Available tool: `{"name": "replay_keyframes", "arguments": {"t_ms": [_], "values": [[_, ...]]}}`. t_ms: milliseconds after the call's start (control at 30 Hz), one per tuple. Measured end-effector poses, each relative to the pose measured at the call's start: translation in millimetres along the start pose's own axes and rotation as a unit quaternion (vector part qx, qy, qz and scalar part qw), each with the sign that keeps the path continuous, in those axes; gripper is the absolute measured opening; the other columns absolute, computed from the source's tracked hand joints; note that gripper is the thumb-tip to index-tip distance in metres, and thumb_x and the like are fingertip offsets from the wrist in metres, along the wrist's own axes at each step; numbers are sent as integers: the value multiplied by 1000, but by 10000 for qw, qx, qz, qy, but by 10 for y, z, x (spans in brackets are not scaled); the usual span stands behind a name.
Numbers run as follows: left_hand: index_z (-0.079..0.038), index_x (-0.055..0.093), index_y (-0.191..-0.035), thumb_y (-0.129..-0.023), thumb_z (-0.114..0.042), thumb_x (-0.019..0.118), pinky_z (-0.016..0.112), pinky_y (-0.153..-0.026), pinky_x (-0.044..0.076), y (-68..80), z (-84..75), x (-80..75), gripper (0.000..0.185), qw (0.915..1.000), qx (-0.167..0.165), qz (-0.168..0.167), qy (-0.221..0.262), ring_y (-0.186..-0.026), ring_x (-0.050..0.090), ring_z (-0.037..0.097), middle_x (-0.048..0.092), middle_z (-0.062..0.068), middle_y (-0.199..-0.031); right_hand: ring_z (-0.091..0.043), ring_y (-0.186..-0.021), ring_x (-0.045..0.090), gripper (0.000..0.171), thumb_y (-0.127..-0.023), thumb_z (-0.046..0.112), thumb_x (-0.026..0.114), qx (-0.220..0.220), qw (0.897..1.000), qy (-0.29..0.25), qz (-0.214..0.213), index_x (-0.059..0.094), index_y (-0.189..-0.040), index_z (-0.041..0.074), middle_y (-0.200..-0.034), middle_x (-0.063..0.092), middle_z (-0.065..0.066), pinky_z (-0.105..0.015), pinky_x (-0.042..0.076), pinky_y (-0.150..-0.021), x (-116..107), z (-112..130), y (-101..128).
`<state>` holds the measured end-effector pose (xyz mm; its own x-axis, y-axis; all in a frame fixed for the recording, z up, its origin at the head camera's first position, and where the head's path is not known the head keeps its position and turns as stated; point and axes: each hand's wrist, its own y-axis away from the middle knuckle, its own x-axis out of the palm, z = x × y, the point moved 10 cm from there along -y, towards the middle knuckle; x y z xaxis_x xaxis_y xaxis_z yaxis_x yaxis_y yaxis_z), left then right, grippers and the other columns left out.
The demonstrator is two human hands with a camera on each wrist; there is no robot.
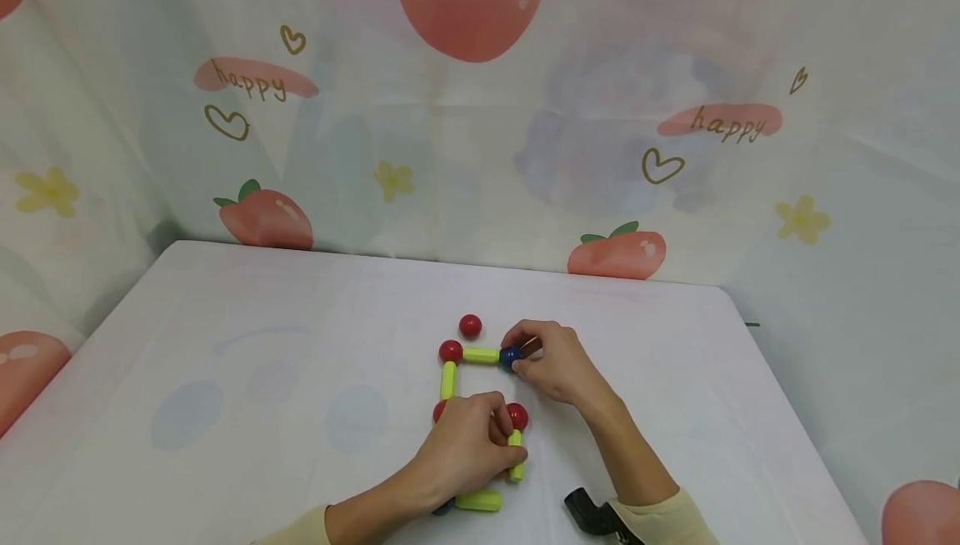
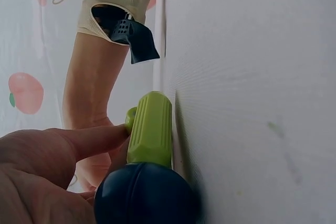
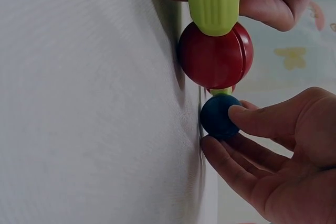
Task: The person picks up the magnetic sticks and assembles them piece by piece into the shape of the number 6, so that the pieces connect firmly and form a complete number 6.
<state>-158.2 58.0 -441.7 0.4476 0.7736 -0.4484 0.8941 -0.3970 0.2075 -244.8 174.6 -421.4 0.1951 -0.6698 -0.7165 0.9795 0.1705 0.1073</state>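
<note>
My right hand [image 1: 558, 366] pinches a dark blue ball [image 1: 510, 358] between thumb and fingers; the right wrist view shows the blue ball [image 3: 218, 116] close up. A yellow-green rod [image 1: 481, 356] joins it to a red ball [image 1: 451, 352], from which another rod [image 1: 448, 380] runs toward me. My left hand [image 1: 468, 441] grips a yellow-green rod [image 1: 516, 455] with a red ball [image 1: 517, 417] at its far end. That hand partly hides a red ball [image 1: 439, 411] on the left and a blue ball [image 1: 444, 507] nearer me.
A loose red ball [image 1: 470, 326] sits behind the joined pieces. Near the front, a yellow-green rod [image 1: 478, 501] extends right from the partly hidden blue ball. A black device [image 1: 592, 513] protrudes from the right sleeve. The white table [image 1: 300, 303] meets a printed cloth backdrop.
</note>
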Motion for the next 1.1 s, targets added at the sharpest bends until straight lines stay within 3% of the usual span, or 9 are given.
{"name": "replay_keyframes", "arguments": {"t_ms": [633, 1100], "values": [[-13, 65, -82, -79, -18, 89, 23, -56, 48, 13, -39, -41, 24, 9993, 231, -83, -280, -60, 59, 8, 63, -8, -65, -21, -96, 68, 24, -88, -1, 76, 77, 10000, 41, -2, 74, -107, 16, -101, 73, -2, -36, 60, -80, 2, -13, 3], [-13, 65, -83, -81, -17, 87, 24, -55, 50, 7, -30, -61, 23, 9988, 117, -30, -478, -60, 59, 11, 64, -6, -66, -20, -95, 69, 25, -87, 0, 77, -28, 10000, 34, -39, 75, -106, 16, -101, 74, 0, -36, 61, -80, 1, 5, 3]]}}
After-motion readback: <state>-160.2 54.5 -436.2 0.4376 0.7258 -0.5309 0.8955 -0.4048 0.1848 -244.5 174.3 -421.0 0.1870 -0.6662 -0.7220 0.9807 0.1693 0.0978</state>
